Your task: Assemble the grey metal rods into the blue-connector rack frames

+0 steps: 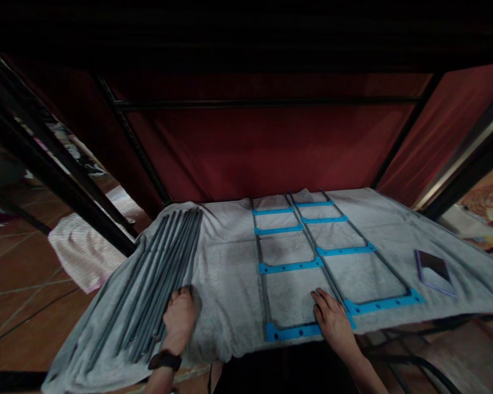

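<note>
Head camera: we are looking down at a table covered with a grey towel (230,262), under a dark metal frame hung with red cloth (263,148). Our left hand (179,317) is resting on the near end of a bundle of grey rods (164,268) lying side by side along the left part of the towel; the fingers are curling over the rods, though we cannot tell whether they are gripping any. A dark watch (165,359) is sitting on that wrist. Our right hand (332,320) is lying flat, fingers apart, on a ladder-like frame (308,257) of grey rods and blue crossbars at the towel's middle, touching its near blue crossbar. A phone (434,272) is lying near the right edge.
</note>
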A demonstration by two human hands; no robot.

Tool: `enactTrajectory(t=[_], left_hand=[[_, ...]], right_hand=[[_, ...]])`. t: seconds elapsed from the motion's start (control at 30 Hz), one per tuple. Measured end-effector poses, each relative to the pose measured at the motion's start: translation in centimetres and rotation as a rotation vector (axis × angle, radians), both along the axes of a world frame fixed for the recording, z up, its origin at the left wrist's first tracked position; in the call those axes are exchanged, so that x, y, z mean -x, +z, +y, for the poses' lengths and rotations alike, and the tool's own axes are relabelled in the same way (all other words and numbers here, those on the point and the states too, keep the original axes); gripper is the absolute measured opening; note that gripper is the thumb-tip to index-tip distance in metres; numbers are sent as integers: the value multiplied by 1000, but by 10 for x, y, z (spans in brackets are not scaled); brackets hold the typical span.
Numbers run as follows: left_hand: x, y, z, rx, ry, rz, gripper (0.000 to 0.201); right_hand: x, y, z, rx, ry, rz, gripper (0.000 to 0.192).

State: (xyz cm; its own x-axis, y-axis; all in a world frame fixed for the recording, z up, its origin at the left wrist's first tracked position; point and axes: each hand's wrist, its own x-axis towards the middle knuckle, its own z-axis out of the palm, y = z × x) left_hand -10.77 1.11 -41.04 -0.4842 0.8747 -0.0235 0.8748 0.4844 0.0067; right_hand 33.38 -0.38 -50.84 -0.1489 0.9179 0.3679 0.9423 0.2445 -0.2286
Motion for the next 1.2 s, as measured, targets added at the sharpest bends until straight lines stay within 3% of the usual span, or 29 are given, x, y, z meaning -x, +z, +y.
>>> enactTrajectory(t=[0.07, 0.17, 0.3, 0.4, 0.5, 0.7, 0.9, 1.07, 1.2], left_hand=[[7, -1, 5, -66, 49, -199, 31], [15, -2, 10, -286, 150, -641, 21], [4, 4, 9, -505, 351, -1205, 16], [-21, 18, 11, -514, 297, -1494, 36], [-51, 34, 23, -494, 218, -1665, 43], [-110, 49, 70, -627, 135, -1846, 45], [-160, 50, 114, -824, 86, -1789, 45], [-188, 52, 142, -895, 82, -1796, 44], [-201, 54, 157, -920, 1, -1757, 42]], right_hand=[[0, 1, 0, -4, 2, -13, 40], [1, 2, 0, -2, -7, -26, 39], [3, 4, 0, 2, -20, -29, 39], [4, 6, 1, 2, -23, -28, 38], [5, 9, 1, -2, -26, -23, 38], [7, 15, -1, -5, -35, -17, 38], [8, 17, -1, 0, -39, -9, 39], [8, 17, -1, 6, -42, 5, 38], [9, 18, -1, 7, -48, 9, 38]])
